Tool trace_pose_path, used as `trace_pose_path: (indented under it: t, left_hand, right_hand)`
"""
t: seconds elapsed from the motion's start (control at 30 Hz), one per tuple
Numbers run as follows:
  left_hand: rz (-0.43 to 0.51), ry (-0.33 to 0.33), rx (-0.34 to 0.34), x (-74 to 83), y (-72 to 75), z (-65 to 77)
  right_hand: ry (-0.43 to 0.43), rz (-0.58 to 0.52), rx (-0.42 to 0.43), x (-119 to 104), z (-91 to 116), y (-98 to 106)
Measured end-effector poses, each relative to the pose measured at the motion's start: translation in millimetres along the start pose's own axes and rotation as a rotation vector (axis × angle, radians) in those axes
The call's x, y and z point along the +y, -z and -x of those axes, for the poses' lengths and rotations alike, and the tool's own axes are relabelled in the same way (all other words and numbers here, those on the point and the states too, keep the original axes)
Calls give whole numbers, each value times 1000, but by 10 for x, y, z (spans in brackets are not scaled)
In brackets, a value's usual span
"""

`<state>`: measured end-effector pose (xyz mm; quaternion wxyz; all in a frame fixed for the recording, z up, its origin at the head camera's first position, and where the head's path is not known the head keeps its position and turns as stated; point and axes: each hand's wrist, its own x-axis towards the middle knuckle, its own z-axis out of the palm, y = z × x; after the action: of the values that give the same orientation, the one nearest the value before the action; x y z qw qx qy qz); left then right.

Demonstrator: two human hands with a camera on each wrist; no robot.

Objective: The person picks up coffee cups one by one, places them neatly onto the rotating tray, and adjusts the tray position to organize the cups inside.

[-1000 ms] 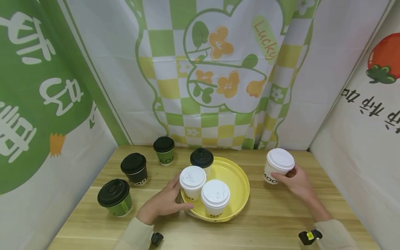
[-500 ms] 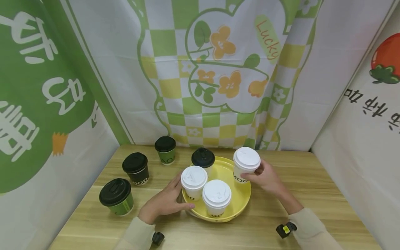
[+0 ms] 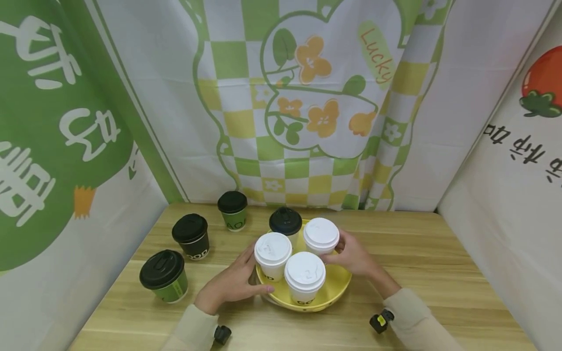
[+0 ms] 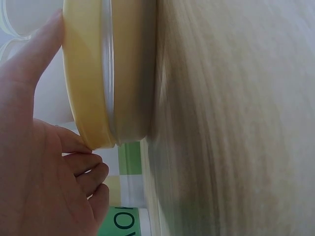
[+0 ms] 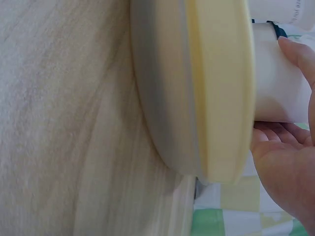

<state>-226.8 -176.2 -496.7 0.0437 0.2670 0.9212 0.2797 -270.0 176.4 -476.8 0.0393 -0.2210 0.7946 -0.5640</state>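
Observation:
A yellow round tray (image 3: 338, 285) bears a black-lidded paper cup (image 3: 285, 222) and several white-lidded ones. My left hand (image 3: 232, 282) holds the tray's left rim, thumb at the front and fingertips farther back, beside a white-lidded cup (image 3: 273, 253). My right hand (image 3: 354, 254) grips another white-lidded paper cup (image 3: 321, 235) over the tray's back right part, thumb on the near side and fingers behind. In the right wrist view this cup (image 5: 280, 83) stands upright at the tray's rim; whether its base touches the tray is hidden. A third white-lidded cup (image 3: 305, 275) stands at the front.
On the wooden table (image 3: 421, 273), left of the tray, stand a green cup (image 3: 163, 278) with a black lid, a black cup (image 3: 191, 237) and a smaller green cup (image 3: 232, 210). Printed curtains (image 3: 303, 180) hang behind the table and along both sides.
My right hand has carried the white-lidded paper cup leftward from the table's right side, over the tray's rim, and lowered it among the other cups. My left hand stays at the rim.

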Motion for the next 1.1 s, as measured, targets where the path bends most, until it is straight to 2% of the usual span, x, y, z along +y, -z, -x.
trace_pose_path:
  t: [0.3,0.63,1.1]
  left_hand:
    - [23,4,-1,4,-4,-10]
    - [3,-8,5,4,16,13]
    - [17,10,-3,22,24,6]
  right_hand:
    - [38,-38,-54,114,-45,-86]
    - [68,-32,-92,112,-77,-124]
    - [38,-9,-107,63,-117,-217]
